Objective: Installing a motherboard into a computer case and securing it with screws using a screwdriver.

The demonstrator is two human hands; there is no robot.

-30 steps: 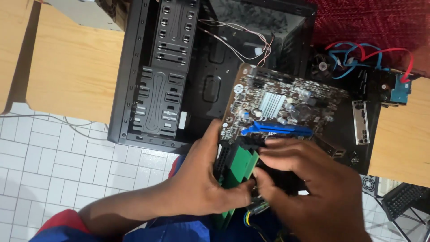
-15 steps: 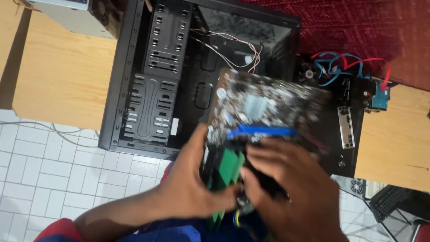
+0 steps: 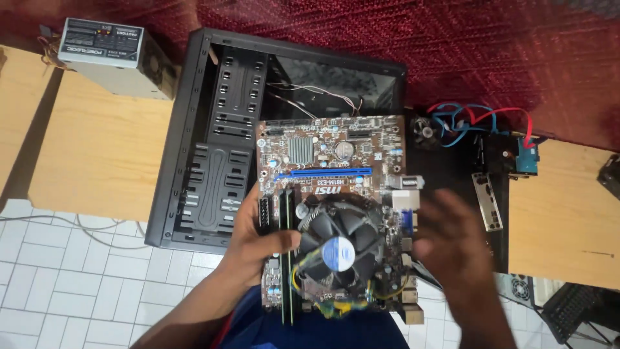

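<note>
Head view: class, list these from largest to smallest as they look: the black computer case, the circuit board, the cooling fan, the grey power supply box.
1. Computer case
2. Circuit board, held nearer the camera
3. Cooling fan and power supply box: look alike, unranked

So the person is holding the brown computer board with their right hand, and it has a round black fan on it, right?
Not quite. The head view shows the left hand gripping the brown computer board by its edge. The right hand is blurred and open beside the board, and it is hard to tell whether it touches it. The rest is right: a round black fan sits on the board.
</note>
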